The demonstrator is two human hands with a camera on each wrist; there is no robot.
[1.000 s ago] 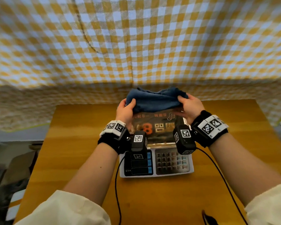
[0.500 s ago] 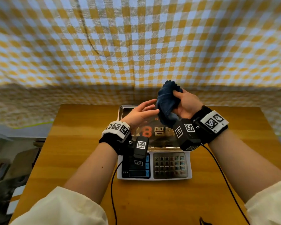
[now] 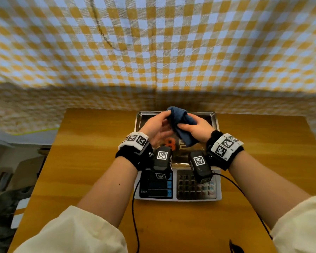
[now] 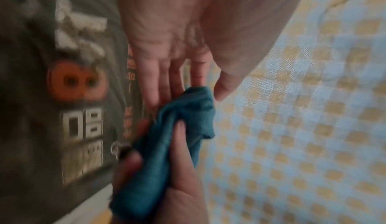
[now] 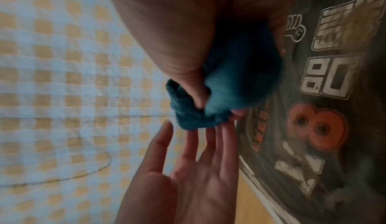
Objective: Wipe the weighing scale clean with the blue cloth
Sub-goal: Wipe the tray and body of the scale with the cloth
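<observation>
The weighing scale [image 3: 195, 187] stands mid-table, with a keypad and displays in front and a metal pan behind. The pan carries a dark printed sheet [image 4: 41, 95] [image 5: 334, 95]. My right hand [image 3: 197, 130] [image 5: 177, 29] grips the bunched blue cloth [image 3: 181, 123] [image 4: 177, 128] [image 5: 229, 87] just above the pan. My left hand [image 3: 156, 128] [image 4: 167, 46] faces it with straight fingers whose tips touch the cloth's upper end; the thumb stands apart. The wrist cameras hide part of the pan's front.
The scale sits on a wooden table [image 3: 80, 179] backed by a yellow-and-white checked cloth [image 3: 153, 52]. Black cables [image 3: 133, 216] run from both wrists toward me. Cluttered floor and boxes [image 3: 11, 179] lie off the table's left edge.
The cloth was held spread between both hands; the right hand then bunched it and lifted it alone. Now it sits lower over the pan and the left fingertips touch it again.
</observation>
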